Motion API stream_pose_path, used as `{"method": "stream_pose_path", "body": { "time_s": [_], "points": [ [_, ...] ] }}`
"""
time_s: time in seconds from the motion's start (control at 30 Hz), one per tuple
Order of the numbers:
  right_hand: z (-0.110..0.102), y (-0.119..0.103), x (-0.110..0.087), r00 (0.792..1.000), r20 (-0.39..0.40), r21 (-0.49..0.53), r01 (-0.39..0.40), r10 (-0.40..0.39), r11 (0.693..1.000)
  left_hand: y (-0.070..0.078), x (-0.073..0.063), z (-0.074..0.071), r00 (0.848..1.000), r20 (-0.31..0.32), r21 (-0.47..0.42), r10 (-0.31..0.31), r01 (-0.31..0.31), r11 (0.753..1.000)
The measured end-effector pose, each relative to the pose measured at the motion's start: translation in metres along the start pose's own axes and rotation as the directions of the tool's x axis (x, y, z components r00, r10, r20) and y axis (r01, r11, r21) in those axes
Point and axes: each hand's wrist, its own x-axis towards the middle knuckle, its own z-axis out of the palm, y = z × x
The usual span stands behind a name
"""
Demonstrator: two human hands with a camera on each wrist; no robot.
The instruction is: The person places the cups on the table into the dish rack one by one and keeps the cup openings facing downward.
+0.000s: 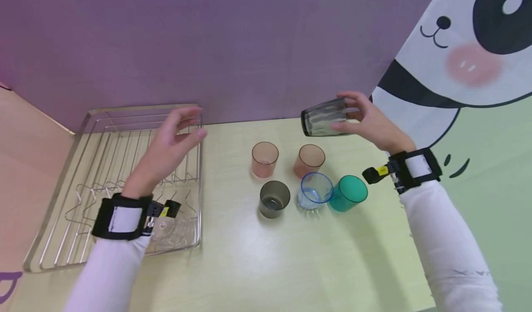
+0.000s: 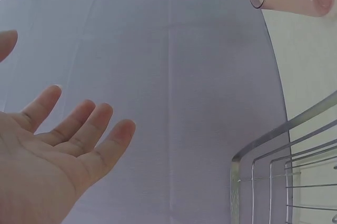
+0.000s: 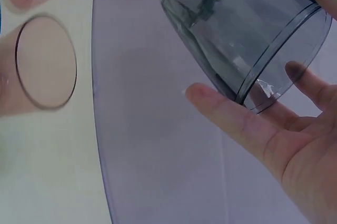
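Observation:
My right hand [image 1: 371,122] grips a smoky grey glass [image 1: 322,117] near its rim, raised at the back of the table. The glass lies on its side in the air, its base pointing left. In the right wrist view, fingers and thumb reach round the rim end of the faceted grey glass [image 3: 237,29]. Over the dish rack [image 1: 201,164], my left hand [image 1: 164,148] hovers with nothing in it. The left wrist view shows that palm [image 2: 42,166] with fingers loosely spread.
Upright on the table stand two pink glasses [image 1: 264,160] [image 1: 309,162], a dark grey glass [image 1: 274,199], a blue-rimmed clear glass [image 1: 314,192] and a green glass [image 1: 348,193]. Clear glassware [image 1: 176,231] sits in the rack's front right corner. A purple cloth [image 1: 249,48] hangs behind.

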Motion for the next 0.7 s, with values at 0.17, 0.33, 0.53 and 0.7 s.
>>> {"method": "stream_pose_path", "body": {
  "time_s": [0.17,0.33,0.53,0.7],
  "points": [
    [0.015,-0.012,0.0,0.998,0.031,0.07,0.046,-0.049,0.997,0.002,0.0,0.002,1.0,0.006,0.019,0.004,-0.004,1.0],
    [0.03,-0.023,0.0,0.991,0.046,0.124,0.119,-0.125,0.985,0.01,0.004,0.008,0.999,0.032,0.062,0.003,-0.005,0.998],
    [0.045,-0.034,0.0,0.977,0.056,0.2,0.192,-0.207,0.961,0.016,0.01,0.023,0.997,0.062,0.093,0.054,-0.059,0.994],
    [0.055,-0.042,-0.002,0.967,0.07,0.25,0.222,-0.246,0.943,0.02,0.011,0.036,0.992,0.09,0.112,0.093,-0.103,0.988]
  ]
}}
